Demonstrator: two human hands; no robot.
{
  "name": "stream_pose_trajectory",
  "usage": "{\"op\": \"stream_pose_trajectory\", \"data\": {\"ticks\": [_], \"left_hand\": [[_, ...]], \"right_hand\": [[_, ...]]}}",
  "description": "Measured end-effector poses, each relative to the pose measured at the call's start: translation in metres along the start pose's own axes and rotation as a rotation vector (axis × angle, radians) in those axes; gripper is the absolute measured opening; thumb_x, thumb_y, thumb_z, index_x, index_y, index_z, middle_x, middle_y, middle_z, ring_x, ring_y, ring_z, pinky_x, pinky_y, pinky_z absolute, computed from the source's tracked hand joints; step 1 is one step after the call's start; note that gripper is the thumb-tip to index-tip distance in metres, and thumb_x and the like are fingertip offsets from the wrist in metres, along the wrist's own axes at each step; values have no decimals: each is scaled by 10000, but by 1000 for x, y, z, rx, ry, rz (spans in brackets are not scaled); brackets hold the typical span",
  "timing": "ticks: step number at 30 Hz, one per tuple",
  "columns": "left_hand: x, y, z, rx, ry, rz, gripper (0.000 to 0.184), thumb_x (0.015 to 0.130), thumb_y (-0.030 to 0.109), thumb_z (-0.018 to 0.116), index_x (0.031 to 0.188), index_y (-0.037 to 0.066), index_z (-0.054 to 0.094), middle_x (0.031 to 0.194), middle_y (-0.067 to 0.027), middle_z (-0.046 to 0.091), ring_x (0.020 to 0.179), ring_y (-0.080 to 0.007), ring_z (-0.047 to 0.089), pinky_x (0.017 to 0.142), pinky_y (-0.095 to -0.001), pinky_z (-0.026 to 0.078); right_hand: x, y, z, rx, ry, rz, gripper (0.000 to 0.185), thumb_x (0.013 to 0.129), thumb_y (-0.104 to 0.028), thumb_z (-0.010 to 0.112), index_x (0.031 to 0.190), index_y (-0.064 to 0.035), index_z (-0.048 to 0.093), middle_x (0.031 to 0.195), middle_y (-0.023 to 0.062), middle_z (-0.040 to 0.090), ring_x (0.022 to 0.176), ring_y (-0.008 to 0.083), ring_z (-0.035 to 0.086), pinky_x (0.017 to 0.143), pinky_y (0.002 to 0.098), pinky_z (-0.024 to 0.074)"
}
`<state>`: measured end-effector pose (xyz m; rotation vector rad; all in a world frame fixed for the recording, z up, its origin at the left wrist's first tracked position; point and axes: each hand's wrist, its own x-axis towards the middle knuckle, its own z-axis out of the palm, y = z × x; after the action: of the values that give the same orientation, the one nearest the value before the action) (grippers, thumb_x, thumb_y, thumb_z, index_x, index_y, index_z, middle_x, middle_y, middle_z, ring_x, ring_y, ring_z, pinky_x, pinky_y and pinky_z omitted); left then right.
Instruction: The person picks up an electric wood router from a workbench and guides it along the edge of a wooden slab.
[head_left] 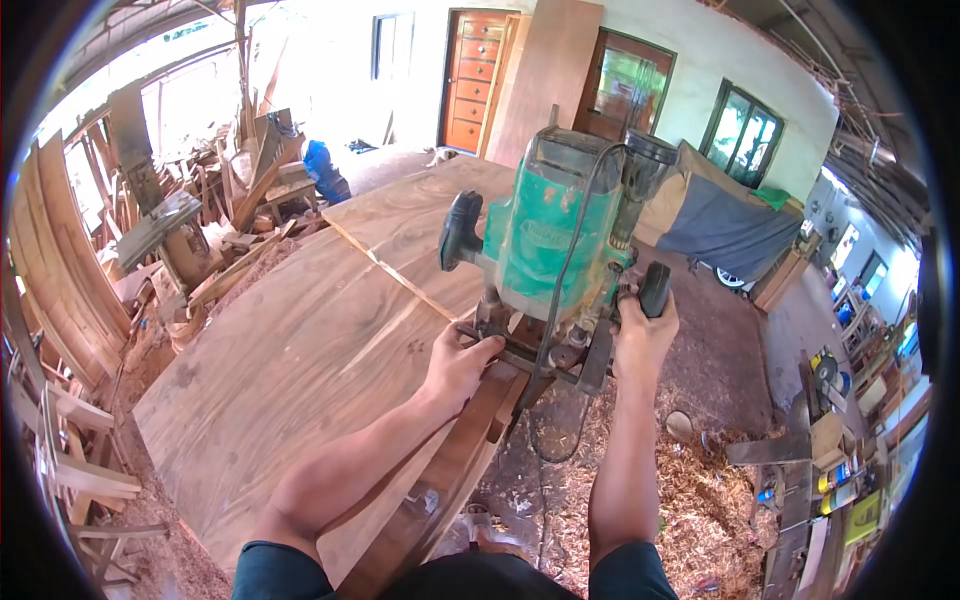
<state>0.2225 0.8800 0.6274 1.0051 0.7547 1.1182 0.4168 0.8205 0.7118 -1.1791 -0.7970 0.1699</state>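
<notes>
A: How far along?
B: Router's (555, 230) at the panel's (300, 350) RH edge, so prob. mid-job; can't tell how much is cut or left.
A: Hands?
B: L hand (460, 366) curled on base (522, 357); R hand (642, 335) wrapped round side knob (655, 289).

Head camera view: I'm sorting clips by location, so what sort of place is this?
Most likely a woodworking shop: a green router is held in both hands over a large wooden panel, and wood shavings litter the floor.
</notes>
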Motion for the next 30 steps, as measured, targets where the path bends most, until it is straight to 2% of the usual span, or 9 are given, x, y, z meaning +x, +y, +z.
{"op": "stream_pose_trajectory", "data": {"ticks": [3, 9, 12, 15, 18, 21, 25, 30], "left_hand": [[-16, 12, -4, 31, -8, -61, 322, 855, 98, 710, 1086, -41, 533, 895, -82, 657, 770, -146, 647, 661, -267, 530], [-13, 1, -6, 76, 38, -17, 314, 852, 104, 715, 1080, -18, 539, 929, -73, 646, 806, -145, 643, 668, -278, 526], [-11, -1, -8, 57, 25, -20, 407, 820, 126, 737, 1131, -36, 531, 910, -71, 638, 747, -119, 613, 608, -251, 486], [-11, 3, -4, -10, 9, -62, 468, 823, 162, 757, 1183, -22, 521, 945, -51, 632, 788, -114, 613, 623, -244, 485], [-12, -3, -7, 105, 10, 14, 468, 861, 164, 742, 1212, -27, 498, 971, -61, 653, 836, -129, 636, 739, -279, 518], [-15, 3, -2, 107, 29, 5, 494, 872, 179, 740, 1244, -30, 489, 973, -56, 658, 842, -120, 637, 730, -272, 516], [-5, -12, -9, 14, -69, 50, 417, 889, 181, 721, 1188, -16, 508, 956, -53, 658, 820, -119, 638, 717, -271, 507], [-12, -5, -8, 129, 26, 26, 369, 882, 183, 726, 1123, -3, 517, 928, -50, 649, 800, -118, 628, 684, -263, 491]], "right_hand": [[-10, -3, -1, -14, 2, 16, 131, 804, -72, 611, 921, -46, 557, 674, -11, 493, 473, 73, 434, 407, 242, 375], [-11, 2, -4, -21, 10, -1, 126, 808, -85, 621, 912, -46, 562, 676, -15, 496, 482, 74, 447, 413, 247, 388], [-12, 0, -5, -10, 8, -5, 146, 810, -96, 631, 930, -40, 570, 691, -12, 510, 489, 77, 460, 418, 246, 400], [-13, -6, -4, 20, 19, -9, 173, 797, -52, 632, 948, 0, 566, 666, 1, 519, 496, 76, 474, 425, 260, 382], [-17, -18, 1, 40, 23, 5, 186, 797, -32, 638, 959, 22, 564, 654, 5, 523, 507, 75, 485, 432, 270, 372], [-19, -18, -2, -14, 15, 2, 187, 807, -44, 647, 960, 24, 564, 656, 5, 530, 507, 77, 487, 438, 277, 376], [-16, -17, -2, -4, -4, 21, 167, 801, -40, 630, 940, 19, 559, 638, 6, 528, 493, 79, 481, 435, 283, 374], [-15, -8, -4, -25, 1, 24, 142, 794, -33, 614, 911, 5, 545, 616, 3, 516, 473, 84, 477, 422, 280, 369]]}}
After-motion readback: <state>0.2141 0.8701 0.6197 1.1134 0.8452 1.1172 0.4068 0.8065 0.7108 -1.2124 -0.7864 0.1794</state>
